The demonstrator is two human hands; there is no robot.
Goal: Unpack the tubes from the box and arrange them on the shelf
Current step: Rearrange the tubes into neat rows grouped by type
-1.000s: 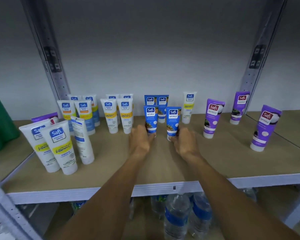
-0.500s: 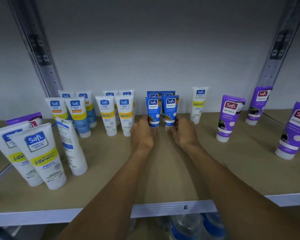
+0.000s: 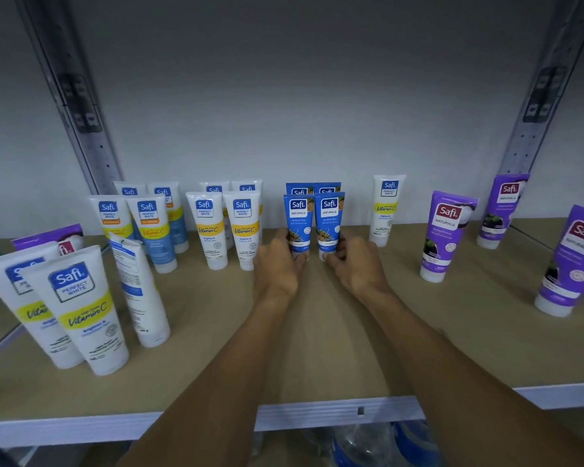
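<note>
— Across the tan shelf [image 3: 317, 348], how much of the job is looking done?

— Most of it, I am judging. The big white tubes [image 3: 85, 315] are standing at the near left. The smaller white tubes [image 3: 206, 227] are lining up in pairs at the far left. The purple tubes [image 3: 447, 234] are standing along the right, well apart from one another.

— And the box?

— It is not showing anywhere, so I cannot tell how many tubes are waiting in it.

— What is being handled right now?

— The smallest ones. The back blue pair [image 3: 312, 188] is standing at the far middle, and two more are going in just in front of it. The left hand [image 3: 275, 264] is curling its fingers round the foot of the left blue tube [image 3: 298, 220]. The right hand [image 3: 358, 264] is pinching the foot of the right blue tube [image 3: 329, 219]. Both tubes are standing upright on their caps, side by side and nearly touching.

— So what is remaining?

— Letting go of that pair, I am guessing. The scattered purple ones and the lone white tube [image 3: 386, 210] to the right of the blue group are looking unsorted, so they are probably needing tidying too.
</note>
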